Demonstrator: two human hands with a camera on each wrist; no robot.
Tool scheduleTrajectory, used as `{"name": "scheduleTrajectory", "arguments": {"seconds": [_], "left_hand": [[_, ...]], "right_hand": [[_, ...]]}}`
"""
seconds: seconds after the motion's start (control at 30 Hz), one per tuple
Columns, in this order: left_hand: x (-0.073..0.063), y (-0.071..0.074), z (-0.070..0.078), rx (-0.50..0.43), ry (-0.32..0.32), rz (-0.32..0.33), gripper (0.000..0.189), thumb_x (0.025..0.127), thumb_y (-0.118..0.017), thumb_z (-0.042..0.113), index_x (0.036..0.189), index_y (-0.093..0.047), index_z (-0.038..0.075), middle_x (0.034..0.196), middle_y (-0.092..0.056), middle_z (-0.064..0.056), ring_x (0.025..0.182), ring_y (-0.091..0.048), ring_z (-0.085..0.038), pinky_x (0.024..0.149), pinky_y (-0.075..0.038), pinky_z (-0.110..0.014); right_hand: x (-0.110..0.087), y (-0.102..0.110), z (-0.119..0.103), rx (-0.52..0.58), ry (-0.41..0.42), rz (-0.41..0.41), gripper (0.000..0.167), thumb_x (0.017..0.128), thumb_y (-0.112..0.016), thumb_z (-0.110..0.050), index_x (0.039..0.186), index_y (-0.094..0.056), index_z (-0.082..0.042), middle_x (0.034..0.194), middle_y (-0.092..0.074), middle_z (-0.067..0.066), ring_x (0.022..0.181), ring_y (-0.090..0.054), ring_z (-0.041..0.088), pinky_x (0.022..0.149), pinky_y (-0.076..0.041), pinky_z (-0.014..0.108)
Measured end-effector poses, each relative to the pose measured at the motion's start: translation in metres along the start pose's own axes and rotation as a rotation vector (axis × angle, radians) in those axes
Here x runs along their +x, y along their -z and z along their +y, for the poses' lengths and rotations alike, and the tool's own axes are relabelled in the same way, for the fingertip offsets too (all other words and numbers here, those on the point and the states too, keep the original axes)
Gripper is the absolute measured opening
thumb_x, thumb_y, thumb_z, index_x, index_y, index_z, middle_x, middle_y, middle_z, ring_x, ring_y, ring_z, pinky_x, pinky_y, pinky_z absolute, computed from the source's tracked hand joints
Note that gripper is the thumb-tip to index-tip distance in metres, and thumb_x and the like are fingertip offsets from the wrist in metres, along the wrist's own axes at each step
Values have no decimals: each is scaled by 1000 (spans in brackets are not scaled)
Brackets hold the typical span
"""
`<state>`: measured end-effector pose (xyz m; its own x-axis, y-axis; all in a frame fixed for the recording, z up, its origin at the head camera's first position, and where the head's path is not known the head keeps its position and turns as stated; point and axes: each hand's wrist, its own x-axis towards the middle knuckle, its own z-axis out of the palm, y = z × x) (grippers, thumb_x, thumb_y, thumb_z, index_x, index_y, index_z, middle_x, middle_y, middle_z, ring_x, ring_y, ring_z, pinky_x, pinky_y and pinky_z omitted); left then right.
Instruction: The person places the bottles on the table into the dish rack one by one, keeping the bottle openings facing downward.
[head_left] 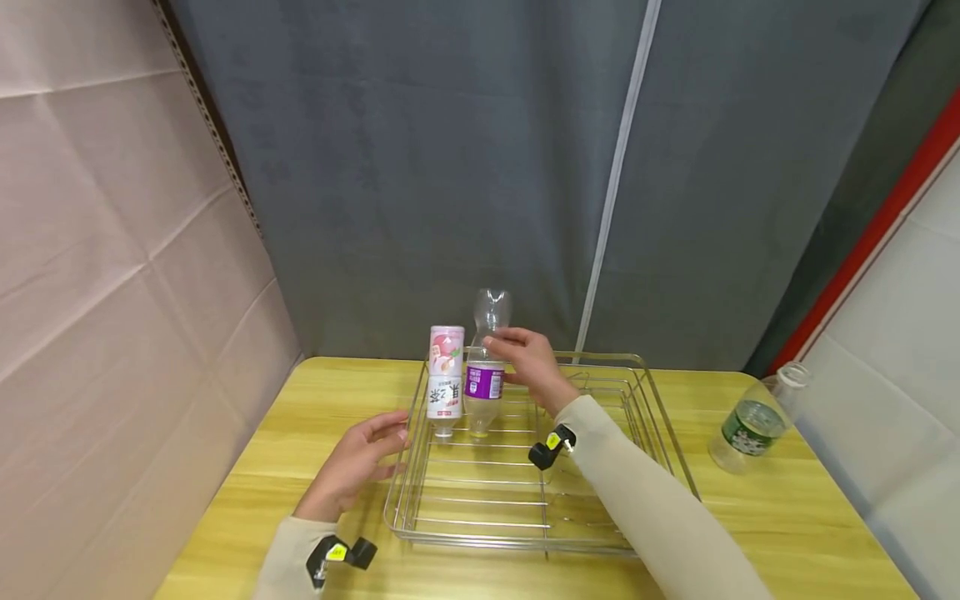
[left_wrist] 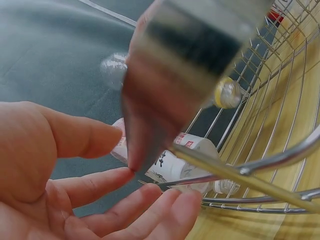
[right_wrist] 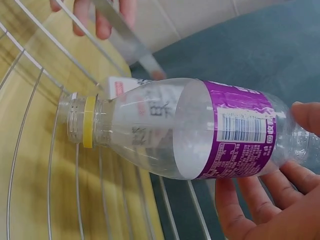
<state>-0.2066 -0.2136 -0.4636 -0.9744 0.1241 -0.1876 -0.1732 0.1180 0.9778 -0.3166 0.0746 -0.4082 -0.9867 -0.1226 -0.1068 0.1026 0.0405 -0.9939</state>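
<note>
A clear plastic bottle with a purple label (head_left: 484, 382) stands upside down at the wire rack (head_left: 480, 542), its uncapped neck with a yellow ring against the wires. My right hand (head_left: 528, 365) holds it near its base, thumb on one side and fingers on the other in the right wrist view. To its left, a pink-and-white bottle (head_left: 446, 375) also stands neck down in the rack. My left hand (head_left: 365, 458) is beside the rack's left rim, fingers spread and holding nothing. In the left wrist view, a blurred strap-like piece (left_wrist: 185, 55) hides part of the bottles.
On the wooden table (head_left: 337, 392), a clear bottle with a green label (head_left: 752, 427) leans at the right, outside the rack. A grey curtain (head_left: 450, 167) hangs behind the table. Pale panels flank both sides.
</note>
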Motion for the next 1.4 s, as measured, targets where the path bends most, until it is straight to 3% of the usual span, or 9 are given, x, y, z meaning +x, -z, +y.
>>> {"name": "scheduleTrajectory", "arguments": {"seconds": [0.53,0.93,1.4], "left_hand": [[1,-1,-2,-15,-3,-25,58,102,-65,3,157,-46,3,151,-56,-30,130,-64,-39,99,-62,-51],[0,0,-2,-22,10,-40,59,102,-65,4,158,-45,4,153,-55,-29,129,-65,-36,95,-63,-46],[-1,1,0,-20,15,-50,60,102,-65,4,158,-45,5,153,-54,-28,127,-66,-34,95,-63,-47]], "right_hand": [[23,-10,29,-39,-15,26,56,96,-80,-34,142,-62,-8,138,-68,15,131,-64,34,100,-61,53],[27,-13,36,-81,-6,39,61,99,-76,-35,146,-57,-1,143,-62,20,131,-62,39,101,-60,56],[30,-10,40,-85,-39,48,64,98,-77,-37,150,-55,-6,143,-62,17,131,-62,36,105,-58,57]]}}
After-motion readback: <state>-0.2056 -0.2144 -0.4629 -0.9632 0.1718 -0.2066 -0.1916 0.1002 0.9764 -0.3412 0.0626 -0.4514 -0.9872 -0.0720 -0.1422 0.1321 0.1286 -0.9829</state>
